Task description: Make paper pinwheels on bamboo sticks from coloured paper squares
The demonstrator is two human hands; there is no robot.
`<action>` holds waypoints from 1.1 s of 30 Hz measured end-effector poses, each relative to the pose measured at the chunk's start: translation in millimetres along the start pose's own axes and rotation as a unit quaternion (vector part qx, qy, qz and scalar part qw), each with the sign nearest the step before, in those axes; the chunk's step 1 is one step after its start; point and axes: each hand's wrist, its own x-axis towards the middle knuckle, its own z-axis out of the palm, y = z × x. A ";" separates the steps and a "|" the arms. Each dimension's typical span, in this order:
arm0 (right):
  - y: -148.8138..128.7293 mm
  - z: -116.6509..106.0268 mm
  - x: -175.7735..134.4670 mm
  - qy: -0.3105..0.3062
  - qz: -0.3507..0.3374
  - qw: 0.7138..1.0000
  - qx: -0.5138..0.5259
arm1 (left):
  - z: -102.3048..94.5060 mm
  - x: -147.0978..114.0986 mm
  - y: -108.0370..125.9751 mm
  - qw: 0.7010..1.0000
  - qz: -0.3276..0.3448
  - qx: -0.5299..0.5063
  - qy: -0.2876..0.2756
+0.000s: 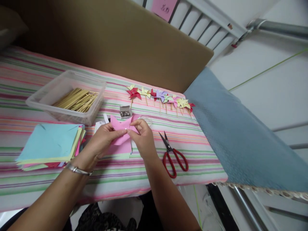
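A pink paper pinwheel (121,138) is held between both hands above the striped cloth. My left hand (107,134) pinches its left side, thumb near the centre. My right hand (142,134) grips its right side, thumb and forefinger close to the middle. A small shiny bit shows between the thumbs, possibly a pin head. Beneath the pinwheel lies a pink paper sheet (122,148). Just beyond it stands a small open box of metal pins (125,113). Red-handled scissors (172,155) rest to the right of my right hand.
A clear plastic box (66,110) of wooden sticks (75,100) stands at the left. In front of it is a stack of coloured paper (50,141). Several finished pinwheels (163,96) lie along the back, near a brown board (134,45). Blue cloth (231,134) covers the right side.
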 end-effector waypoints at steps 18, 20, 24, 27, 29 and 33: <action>-14.3 -4.8 -6.7 0.048 -0.007 0.999 -0.017 | -23.0 -17.4 56.7 0.980 0.175 0.044 0.088; -10.3 -4.3 -5.3 0.046 -0.001 0.999 -0.022 | -36.9 -23.8 77.8 0.963 0.244 -0.044 0.108; -5.4 3.6 1.9 0.027 0.014 0.999 -0.035 | -64.0 -38.2 109.7 0.904 0.352 -0.194 0.145; -11.5 21.8 20.7 0.001 -0.015 0.997 -0.074 | -78.3 -47.0 120.2 0.860 0.388 -0.279 0.178; -18.7 43.0 42.6 -0.040 -0.076 0.988 -0.132 | -84.7 -51.3 123.1 0.844 0.399 -0.303 0.189; -26.6 105.4 100.1 -0.188 -0.202 0.912 -0.304 | -93.7 -58.9 128.1 0.844 0.388 -0.318 0.191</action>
